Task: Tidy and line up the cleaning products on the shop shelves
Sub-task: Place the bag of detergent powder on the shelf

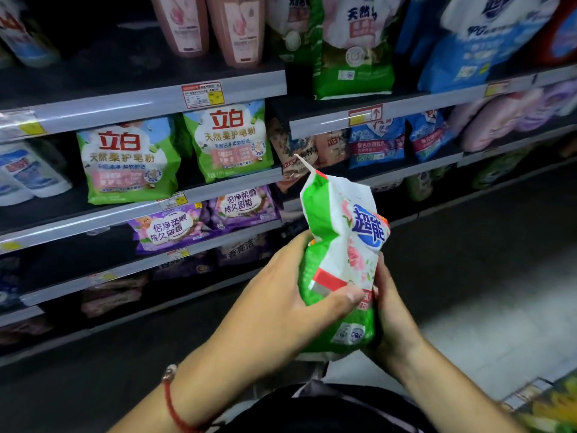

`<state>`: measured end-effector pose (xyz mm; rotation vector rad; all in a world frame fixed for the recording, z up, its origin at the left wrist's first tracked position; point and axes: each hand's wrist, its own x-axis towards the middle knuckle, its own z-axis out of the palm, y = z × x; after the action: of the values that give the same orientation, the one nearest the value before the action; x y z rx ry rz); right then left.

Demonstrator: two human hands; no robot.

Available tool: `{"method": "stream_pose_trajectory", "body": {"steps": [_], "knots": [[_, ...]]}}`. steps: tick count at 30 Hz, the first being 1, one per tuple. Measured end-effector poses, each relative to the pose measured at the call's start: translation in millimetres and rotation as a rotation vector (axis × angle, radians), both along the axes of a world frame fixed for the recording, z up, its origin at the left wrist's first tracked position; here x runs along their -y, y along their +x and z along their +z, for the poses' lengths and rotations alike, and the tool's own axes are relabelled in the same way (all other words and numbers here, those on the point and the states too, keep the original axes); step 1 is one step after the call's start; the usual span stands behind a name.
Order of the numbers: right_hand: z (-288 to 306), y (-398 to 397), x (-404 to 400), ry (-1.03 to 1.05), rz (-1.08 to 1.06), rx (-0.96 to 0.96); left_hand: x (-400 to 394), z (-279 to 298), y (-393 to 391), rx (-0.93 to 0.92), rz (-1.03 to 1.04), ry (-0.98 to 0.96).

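Fingers (340,296) of the left hand (281,295) are wrapped round a crumpled green and white detergent bag (340,260), thumb pressed across its front; the right hand (390,310) is clasped against its far side (fingers mostly hidden). The bag is held upright in mid-air, apart from the shelves (218,189). At left, two green soap powder bags (131,160) are stood side by side, purple bags (175,228) below them. Blue bags (376,142) are seen further right, behind the bag's raised corner.
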<state>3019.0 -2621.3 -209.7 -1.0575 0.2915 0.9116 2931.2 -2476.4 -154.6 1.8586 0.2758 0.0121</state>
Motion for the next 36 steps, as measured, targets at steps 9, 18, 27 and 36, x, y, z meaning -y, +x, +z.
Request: {"method": "stream_pose_trajectory", "body": {"steps": [9,18,27,36], "knots": [[32.7,77.7,29.4,-0.027,0.016,0.407,7.8,19.6,75.3,0.073,0.019,-0.055],[127.3,248.3,46.2,-0.038,0.097,0.925,16.4,81.7,244.4,0.409,0.135,-0.040],[236.4,397.1,44.6,-0.075,0.117,1.273,25.6,175.8,373.0,0.674,0.199,0.061],[330.6,540.5,-33.2,0.291,0.082,1.331,-26.2,271.4,499.7,0.851,0.396,0.396]]}}
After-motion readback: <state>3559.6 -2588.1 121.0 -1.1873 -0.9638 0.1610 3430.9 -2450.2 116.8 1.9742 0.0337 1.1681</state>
